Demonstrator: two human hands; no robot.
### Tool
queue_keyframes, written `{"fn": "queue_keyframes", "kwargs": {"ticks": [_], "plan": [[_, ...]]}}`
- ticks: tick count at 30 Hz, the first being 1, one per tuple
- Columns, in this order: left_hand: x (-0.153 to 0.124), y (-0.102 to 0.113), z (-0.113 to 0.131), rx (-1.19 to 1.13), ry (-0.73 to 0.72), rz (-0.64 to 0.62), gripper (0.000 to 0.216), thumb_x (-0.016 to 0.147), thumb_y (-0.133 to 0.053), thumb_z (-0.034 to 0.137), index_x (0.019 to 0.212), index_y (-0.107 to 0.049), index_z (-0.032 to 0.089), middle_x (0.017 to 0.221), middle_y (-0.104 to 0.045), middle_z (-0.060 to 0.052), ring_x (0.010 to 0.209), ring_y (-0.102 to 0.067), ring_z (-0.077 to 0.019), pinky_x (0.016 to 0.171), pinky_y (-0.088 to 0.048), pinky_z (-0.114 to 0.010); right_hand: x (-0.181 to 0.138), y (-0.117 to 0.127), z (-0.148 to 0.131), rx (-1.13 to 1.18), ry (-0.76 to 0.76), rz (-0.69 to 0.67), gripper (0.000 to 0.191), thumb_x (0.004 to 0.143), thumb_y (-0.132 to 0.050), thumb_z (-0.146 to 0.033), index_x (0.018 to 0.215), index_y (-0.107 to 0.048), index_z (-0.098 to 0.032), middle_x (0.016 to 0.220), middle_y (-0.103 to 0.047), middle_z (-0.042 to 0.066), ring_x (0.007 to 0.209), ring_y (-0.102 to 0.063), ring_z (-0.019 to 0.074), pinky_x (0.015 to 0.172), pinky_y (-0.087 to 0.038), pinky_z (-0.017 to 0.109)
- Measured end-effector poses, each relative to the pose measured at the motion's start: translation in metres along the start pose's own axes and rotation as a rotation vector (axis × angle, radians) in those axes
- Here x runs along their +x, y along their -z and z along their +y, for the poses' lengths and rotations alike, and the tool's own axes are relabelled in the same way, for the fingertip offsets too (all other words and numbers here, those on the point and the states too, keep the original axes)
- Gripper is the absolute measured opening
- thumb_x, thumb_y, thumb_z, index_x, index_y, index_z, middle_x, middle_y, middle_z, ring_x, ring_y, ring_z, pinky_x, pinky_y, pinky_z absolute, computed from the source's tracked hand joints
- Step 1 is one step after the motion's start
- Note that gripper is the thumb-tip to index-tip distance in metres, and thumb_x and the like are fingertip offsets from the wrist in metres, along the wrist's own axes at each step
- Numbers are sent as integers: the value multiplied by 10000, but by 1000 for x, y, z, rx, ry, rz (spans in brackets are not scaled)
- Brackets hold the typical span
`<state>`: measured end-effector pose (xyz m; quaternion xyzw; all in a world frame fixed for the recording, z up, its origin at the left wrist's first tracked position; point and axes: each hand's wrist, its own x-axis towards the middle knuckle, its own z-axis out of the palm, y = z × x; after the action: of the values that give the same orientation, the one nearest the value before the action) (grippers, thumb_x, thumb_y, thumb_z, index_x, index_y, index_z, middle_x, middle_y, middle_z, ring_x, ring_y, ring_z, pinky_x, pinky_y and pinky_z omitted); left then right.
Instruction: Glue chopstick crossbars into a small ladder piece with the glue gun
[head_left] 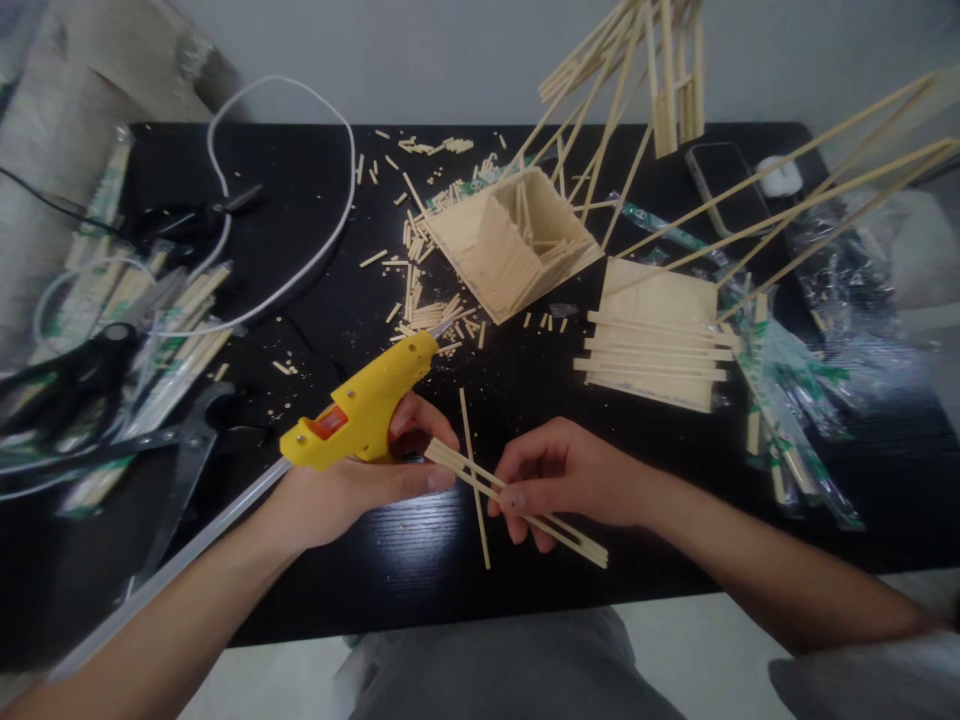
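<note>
A yellow hot glue gun [367, 398] rests in my left hand [367, 480], with a clear glue stick running out behind it. The same hand pinches one end of a small set of joined wooden chopsticks [574, 540] between thumb and finger. My right hand [559, 475] is closed round the middle of that set, which slants down to the right over the table with gaps between its sticks. Beneath it, a single loose stick [480, 520] lies on the black tabletop. The glue gun's trigger is hidden by my left hand.
Behind my hands stands a stick-built box structure [517, 245] amid cut pieces. Right of it lies a flat panel [660, 290] with long sticks jutting up. Scissors [82, 375], pliers [195, 435] and wrapped chopsticks [127, 460] fill the left side; wrappers [795, 370] and a phone [727, 185] are right.
</note>
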<state>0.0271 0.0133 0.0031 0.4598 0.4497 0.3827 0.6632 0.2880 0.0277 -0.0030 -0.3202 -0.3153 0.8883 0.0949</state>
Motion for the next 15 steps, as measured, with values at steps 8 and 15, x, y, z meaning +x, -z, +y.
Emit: {"fn": "queue_keyframes", "kwargs": {"ticks": [8, 15], "plan": [[1, 1, -1, 34, -12, -19, 484, 752, -930, 183, 822, -456, 247, 851, -778, 0, 706, -714, -162, 642, -607, -305, 0, 0, 0, -11, 9, -3, 345, 781, -1020, -425, 896, -832, -160, 727, -795, -6, 547, -694, 87, 527, -588, 169], [-1, 3, -2, 71, -19, -19, 475, 756, -923, 166, 834, -463, 251, 862, -787, -10, 731, -730, -174, 667, -606, -323, 0, 2, 2, -13, 21, -23, 307, 821, -997, -398, 913, -832, -156, 737, -796, -8, 554, -699, 85, 530, -581, 167]]}}
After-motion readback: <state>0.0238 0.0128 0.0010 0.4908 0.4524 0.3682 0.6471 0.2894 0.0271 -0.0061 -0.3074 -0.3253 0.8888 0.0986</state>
